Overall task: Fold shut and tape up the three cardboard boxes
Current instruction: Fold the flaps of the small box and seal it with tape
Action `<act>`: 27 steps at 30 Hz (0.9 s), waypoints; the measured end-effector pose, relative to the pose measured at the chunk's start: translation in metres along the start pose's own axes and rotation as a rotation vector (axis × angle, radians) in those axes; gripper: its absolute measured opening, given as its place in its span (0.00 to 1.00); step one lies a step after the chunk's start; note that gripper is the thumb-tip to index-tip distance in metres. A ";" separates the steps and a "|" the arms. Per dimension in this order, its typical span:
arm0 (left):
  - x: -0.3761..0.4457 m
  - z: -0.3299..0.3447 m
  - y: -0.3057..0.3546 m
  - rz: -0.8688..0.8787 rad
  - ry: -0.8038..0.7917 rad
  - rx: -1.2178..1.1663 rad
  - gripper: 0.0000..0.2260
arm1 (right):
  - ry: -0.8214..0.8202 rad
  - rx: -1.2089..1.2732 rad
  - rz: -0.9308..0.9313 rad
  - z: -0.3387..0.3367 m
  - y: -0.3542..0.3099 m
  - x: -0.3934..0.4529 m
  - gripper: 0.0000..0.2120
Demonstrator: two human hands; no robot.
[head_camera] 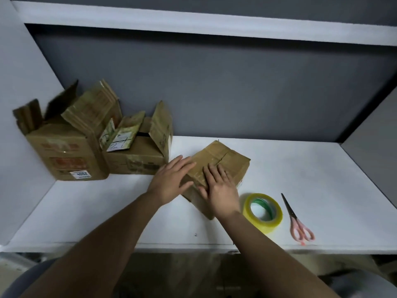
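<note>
On table (300,168): small box (223,162) flaps pressed flat under left hand (171,181) and right hand (221,188), fingers straight, gripping nothing; probably light, stiff; best held by edges.

Small box (223,162): plain tan-brown cardboard, glossy clear-tape sheen on top.
Mid box (137,160): same brown, white label with black scribble, greenish print on flap.
Tall box (66,153): brown, faded red-orange print blocks on front, white sticker with dark digits low down.
Tape (262,212): translucent yellow, green inner core.
Scissors (297,220): pink handles, dark grey blades.
Table (300,168): white, few dark specks near front edge.
Wall (214,82): flat dark grey.
Shelf (193,22): white.
</note>
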State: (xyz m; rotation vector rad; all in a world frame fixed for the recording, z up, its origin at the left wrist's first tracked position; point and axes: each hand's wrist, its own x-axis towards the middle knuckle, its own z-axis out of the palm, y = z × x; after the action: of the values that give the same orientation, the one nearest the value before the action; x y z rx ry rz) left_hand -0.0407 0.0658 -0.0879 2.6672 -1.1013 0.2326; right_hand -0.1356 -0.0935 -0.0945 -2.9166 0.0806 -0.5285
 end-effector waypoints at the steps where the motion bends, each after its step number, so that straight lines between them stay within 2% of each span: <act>1: 0.000 0.003 -0.003 0.029 0.008 -0.005 0.25 | 0.040 0.010 0.010 0.002 0.000 0.001 0.27; 5: -0.006 0.017 -0.003 -0.036 0.153 -0.249 0.22 | 0.047 -0.016 0.119 0.009 -0.006 0.005 0.30; 8: -0.007 0.022 0.000 -0.099 0.129 -0.342 0.24 | -0.029 -0.026 0.163 0.015 -0.012 0.006 0.32; 12: -0.011 0.015 0.005 -0.187 0.020 -0.310 0.27 | -0.059 0.056 0.109 0.006 -0.008 0.001 0.32; 16: -0.028 0.001 0.005 -0.060 0.002 -0.225 0.22 | -0.061 0.180 -0.049 -0.009 0.009 -0.012 0.24; 19: -0.036 -0.004 0.013 -0.044 -0.009 -0.162 0.23 | -0.047 0.194 -0.127 -0.012 0.013 -0.019 0.22; 23: -0.036 -0.001 0.017 -0.068 -0.016 -0.103 0.27 | -0.028 0.107 -0.228 -0.014 0.014 -0.020 0.25; 27: -0.036 0.003 0.019 -0.092 -0.019 -0.093 0.29 | -0.108 0.041 -0.239 -0.015 0.016 -0.020 0.30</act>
State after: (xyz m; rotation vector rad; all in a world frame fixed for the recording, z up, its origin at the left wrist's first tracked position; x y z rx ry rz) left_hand -0.0793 0.0763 -0.0965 2.6346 -0.9669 0.1367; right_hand -0.1599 -0.1095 -0.0905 -2.9242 -0.2923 -0.3999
